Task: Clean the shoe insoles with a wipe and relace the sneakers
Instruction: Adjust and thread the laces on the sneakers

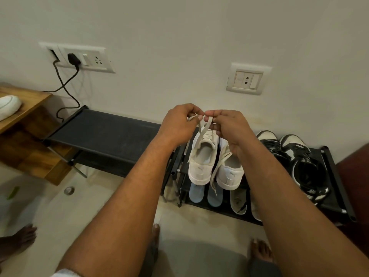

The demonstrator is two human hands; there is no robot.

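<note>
I see both hands raised over the shoe rack [103,126], fingertips nearly meeting. My left hand [177,124] pinches one strand of the pale lace [202,129] between thumb and forefinger. My right hand [229,128] pinches the other strand the same way, its remaining fingers curled in. The two strands run down from the hands and cross just above the tongue of the left white sneaker [201,164], where they enter its eyelets.

That sneaker stands on the top shelf of the rack with its heel towards me, touching the right white sneaker [229,173] beside it. A loose lace end [214,182] hangs from the right one, down between the two heels and past the shelf edge. Further right on the same shelf sits a pair of black-and-white sneakers [299,162].

On the lower shelf, beneath the white pair, lie two light blue insoles [196,193] and, to their right, a pale insole [238,198]; a second one beside it is mostly hidden by my right forearm.

At far left a wooden counter [30,108] carries a white shoe [8,106]. A black charger [72,58] is plugged into the wall socket [85,58] above it, its cable trailing down behind the rack. My bare foot [261,250] rests on the floor below.
</note>
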